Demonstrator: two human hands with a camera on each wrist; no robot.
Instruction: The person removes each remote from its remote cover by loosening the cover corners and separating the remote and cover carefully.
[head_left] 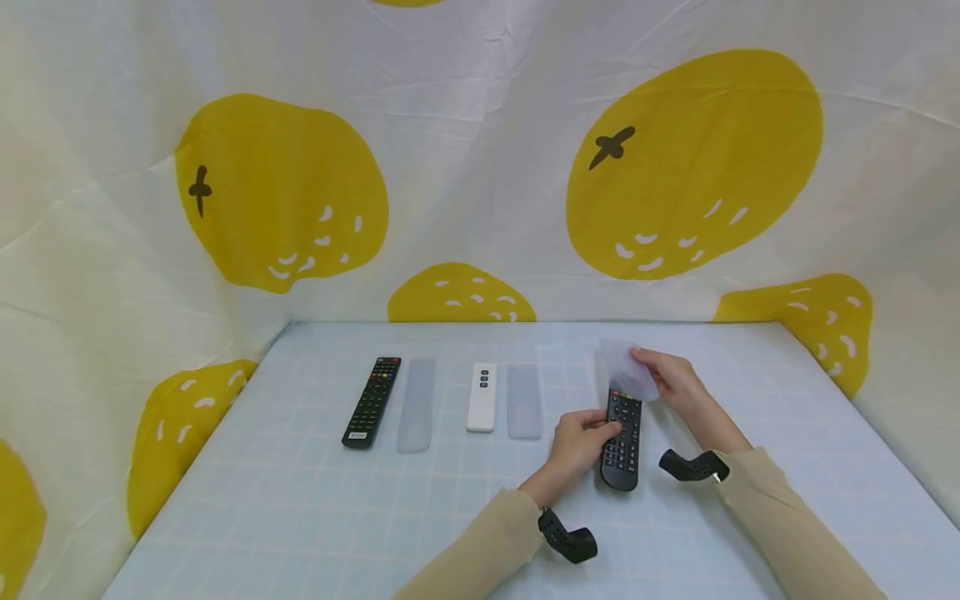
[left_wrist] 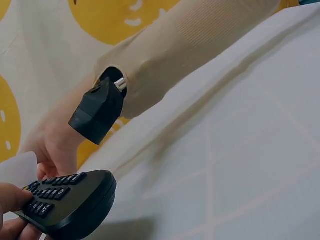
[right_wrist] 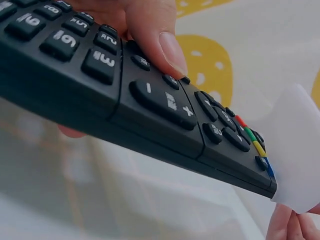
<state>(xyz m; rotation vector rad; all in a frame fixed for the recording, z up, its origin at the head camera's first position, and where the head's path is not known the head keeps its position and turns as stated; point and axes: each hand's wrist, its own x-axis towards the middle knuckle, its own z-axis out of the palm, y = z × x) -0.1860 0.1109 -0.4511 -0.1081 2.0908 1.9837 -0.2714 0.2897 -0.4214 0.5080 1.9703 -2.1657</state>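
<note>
A black remote (head_left: 622, 439) is gripped at its middle by the left hand (head_left: 579, 442), thumb curled over the keypad, its lower end near or on the checked table (head_left: 300, 517). In the right wrist view the thumb (right_wrist: 159, 37) is seen pressed on the buttons while the coloured keys at the top end meet a translucent cover (right_wrist: 299, 150). That cover (head_left: 628, 372) is pinched at its edge by the fingers of the right hand (head_left: 672, 381), and is held over the remote's top end; how far it is slipped on cannot be told. In the left wrist view the remote (left_wrist: 70, 202) is seen from its lower end, with the right hand's sleeve (left_wrist: 185, 50) and a black wrist mount (left_wrist: 97, 110) behind it.

Further left on the table a long black remote (head_left: 372, 402) is laid just beside a clear sleeve (head_left: 417, 404), and a white remote (head_left: 482, 397) just beside another clear sleeve (head_left: 524, 401). A cloth printed with yellow fruit (head_left: 285, 192) is hung behind the table
</note>
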